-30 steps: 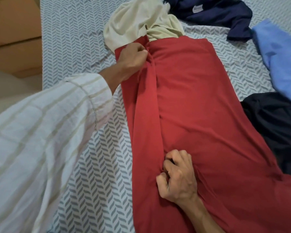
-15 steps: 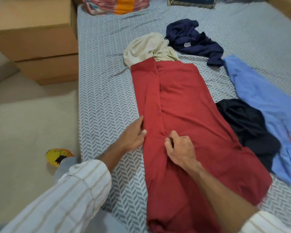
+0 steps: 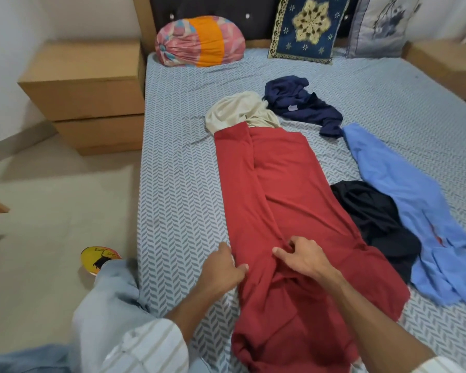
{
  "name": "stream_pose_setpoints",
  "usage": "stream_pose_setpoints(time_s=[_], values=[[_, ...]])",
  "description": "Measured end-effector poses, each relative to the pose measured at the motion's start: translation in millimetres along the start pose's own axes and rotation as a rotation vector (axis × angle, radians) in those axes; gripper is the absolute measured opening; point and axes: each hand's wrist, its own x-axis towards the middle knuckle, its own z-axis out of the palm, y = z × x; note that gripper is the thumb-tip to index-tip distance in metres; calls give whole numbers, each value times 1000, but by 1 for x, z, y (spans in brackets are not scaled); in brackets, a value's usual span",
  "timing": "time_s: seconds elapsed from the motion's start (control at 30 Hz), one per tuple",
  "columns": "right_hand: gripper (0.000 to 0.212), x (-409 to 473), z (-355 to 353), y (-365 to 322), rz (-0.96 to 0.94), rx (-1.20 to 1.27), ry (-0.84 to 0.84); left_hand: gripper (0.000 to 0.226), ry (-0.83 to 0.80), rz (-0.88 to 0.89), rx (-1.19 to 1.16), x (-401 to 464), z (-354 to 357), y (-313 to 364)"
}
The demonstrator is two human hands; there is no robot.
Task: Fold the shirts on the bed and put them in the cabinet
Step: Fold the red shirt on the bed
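Head view: left hand (image 3: 222, 267), right hand (image 3: 300, 255) apparently pinching red shirt (image 3: 285, 200).

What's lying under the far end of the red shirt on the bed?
A crumpled cream garment sticks out from under the long red shirt. How far it runs beneath is covered. Elsewhere, only the patterned bedsheet shows.

The room was evenly and softly lit, with no glare. Faint shadows lay under the bedside cabinet (image 3: 92, 84) on the floor (image 3: 51, 197). Wide-angle distortion bent the bed (image 3: 178, 184) edge and stretched the striped sleeve (image 3: 145, 348) at the bottom. Detail was slightly soft throughout, blurrier toward the corners.
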Motion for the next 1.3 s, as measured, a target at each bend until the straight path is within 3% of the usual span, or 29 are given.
stream_pose_setpoints(time_s=[0.07, 0.17, 0.23, 0.33, 0.4, 0.47, 0.53, 0.63, 0.73, 0.83, 0.93, 0.97, 1.03, 1.1, 1.13, 1.2, 1.3], values=[[41, -1, -5, 3, 6, 58, -58, 49, -97, -177, -146, -20, 10, 1], [38, -3, -11, 6, 2, 141, -156, 38, -246, -291, -297, -42, 20, 0], [40, -2, -14, 10, 13, 191, -220, 37, -308, -293, -322, -51, 24, -2], [61, 0, -21, 16, 13, 200, -354, 31, -396, -316, -343, -65, 27, -7], [46, -1, -29, 18, 12, 305, -367, 30, -448, -336, -370, -72, 27, -12], [29, -3, -34, 21, 40, 499, -261, 29, -482, -333, -406, -79, 25, -12], [32, -7, -32, 32, 136, 680, -198, 27, -496, -326, -430, -84, 23, -11], [45, -21, -24, 48, 261, 870, -272, 33, -536, -325, -442, -90, 19, -12], [51, -41, -21, 59, 211, 946, -377, 48, -572, -333, -406, -94, 20, -19], [78, -53, -23, 69, 113, 691, -343, 67, -610, -318, -345, -96, 24, -26], [100, -62, -27, 72, 18, 240, -301, 52, -600, -269, -285, -98, 30, -29], [96, -63, -27, 73, 5, 174, -289, 43, -592, -256, -256, -100, 31, -29], [63, -64, -24, 73, -30, 140, -201, 26, -583, -237, -204, -105, 34, -27], [22, -67, -23, 70, 20, 455, -124, 16, -575, -218, -168, -109, 34, -25], [17, -69, -24, 68, 74, 676, -115, 14, -568, -200, -150, -111, 35, -24], [21, -70, -30, 68, 160, 1024, -87, 15, -553, -160, -111, -114, 35, -22], [25, -64, -32, 78, 193, 1200, 16, 23, -535, -130, -43, -114, 37, -23]])
